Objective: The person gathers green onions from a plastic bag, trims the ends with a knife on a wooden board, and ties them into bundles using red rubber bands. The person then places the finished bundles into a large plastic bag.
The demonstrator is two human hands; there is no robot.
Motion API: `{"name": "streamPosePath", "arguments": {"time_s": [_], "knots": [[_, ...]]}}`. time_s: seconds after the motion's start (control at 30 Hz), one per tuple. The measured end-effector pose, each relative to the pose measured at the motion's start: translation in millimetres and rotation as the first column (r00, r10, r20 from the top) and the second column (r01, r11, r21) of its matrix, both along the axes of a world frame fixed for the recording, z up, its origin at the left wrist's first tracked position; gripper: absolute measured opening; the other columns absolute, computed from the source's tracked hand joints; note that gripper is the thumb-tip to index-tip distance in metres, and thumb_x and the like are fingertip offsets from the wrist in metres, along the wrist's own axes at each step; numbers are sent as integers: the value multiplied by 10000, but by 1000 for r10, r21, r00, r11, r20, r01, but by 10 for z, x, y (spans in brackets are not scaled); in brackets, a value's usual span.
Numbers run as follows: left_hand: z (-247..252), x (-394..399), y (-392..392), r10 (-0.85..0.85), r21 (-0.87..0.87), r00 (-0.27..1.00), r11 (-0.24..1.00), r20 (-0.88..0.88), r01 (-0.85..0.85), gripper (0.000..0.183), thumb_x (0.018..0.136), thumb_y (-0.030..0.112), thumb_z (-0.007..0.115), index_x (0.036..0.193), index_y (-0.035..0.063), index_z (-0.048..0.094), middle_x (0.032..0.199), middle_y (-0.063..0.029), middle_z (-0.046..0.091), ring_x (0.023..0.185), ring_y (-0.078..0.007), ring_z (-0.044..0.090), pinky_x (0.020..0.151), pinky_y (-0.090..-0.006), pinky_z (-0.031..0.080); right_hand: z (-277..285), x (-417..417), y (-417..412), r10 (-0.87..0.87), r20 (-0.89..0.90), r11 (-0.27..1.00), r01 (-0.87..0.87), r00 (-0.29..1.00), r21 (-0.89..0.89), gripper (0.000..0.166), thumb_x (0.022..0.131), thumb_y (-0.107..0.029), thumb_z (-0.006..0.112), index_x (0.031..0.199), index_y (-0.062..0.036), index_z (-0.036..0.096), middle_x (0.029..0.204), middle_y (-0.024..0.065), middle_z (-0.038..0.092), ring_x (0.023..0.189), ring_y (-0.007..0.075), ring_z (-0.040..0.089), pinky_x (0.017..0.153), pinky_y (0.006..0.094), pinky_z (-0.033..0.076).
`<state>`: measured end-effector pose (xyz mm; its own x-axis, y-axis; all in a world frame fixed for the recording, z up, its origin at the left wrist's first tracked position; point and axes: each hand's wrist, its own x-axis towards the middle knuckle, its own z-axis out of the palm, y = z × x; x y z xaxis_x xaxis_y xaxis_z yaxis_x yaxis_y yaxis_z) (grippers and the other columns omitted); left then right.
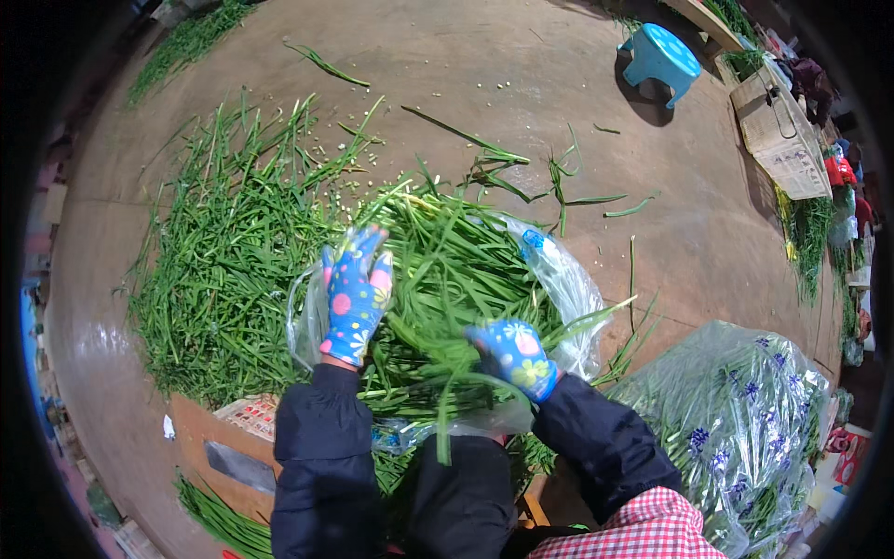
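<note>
Long green leafy stalks, which look like garlic chives or a similar plant [468,258], fill an open clear plastic bag [573,293] before me. My left hand [355,297], in a blue flowered glove, lies flat at the bag's left side, fingers extended and partly spread over its edge. My right hand [513,356], in a matching glove, is over the bag's lower right part, blurred by motion. Its fingers are curled around some blurred green stalks [447,356], which hang down toward my knees. A broad heap of loose green leaves [223,272] lies on the floor beside the bag's left edge.
A filled clear bag with blue print [740,419] lies at right. A blue plastic stool [660,59] and a cardboard box [779,133] stand upper right. Loose stalks [475,136] are scattered on the floor. Lower left are an open brown carton [202,433] and more green stalks [223,517].
</note>
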<state>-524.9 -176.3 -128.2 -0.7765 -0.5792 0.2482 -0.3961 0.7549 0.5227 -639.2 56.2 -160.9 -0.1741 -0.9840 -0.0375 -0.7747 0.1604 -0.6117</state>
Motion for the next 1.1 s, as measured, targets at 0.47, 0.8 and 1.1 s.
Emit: {"name": "streamPosePath", "arguments": {"time_s": [0.47,0.8,1.1], "knots": [[-145,689,833,166,226,986,960,22,-166,297,859,160,572,1129,41,601,1161,-126,601,1100,-288,538,971,-366,382,1335,-727,1238,51,961,130,955,-273,265,323,978,-295,412,1199,-79,509,744,2,498,564,107,430,510,268,415],[1274,611,1479,-138,965,990,-261,-19,-17,369,942,296,475,1180,27,561,1124,-142,610,1071,-260,560,915,-385,451,2142,-388,854,691,586,486,872,-424,57,335,951,-313,467,1158,-67,565,675,-34,430,532,92,393,528,262,395],[1982,160,1646,674,543,673,-457,-305,704,360,934,264,433,1147,-8,538,1074,-163,619,1038,-309,580,925,-515,430,2168,290,735,260,760,565,732,-596,380,349,968,-285,400,1231,-81,507,742,-11,486,570,104,409,528,271,366]]}}
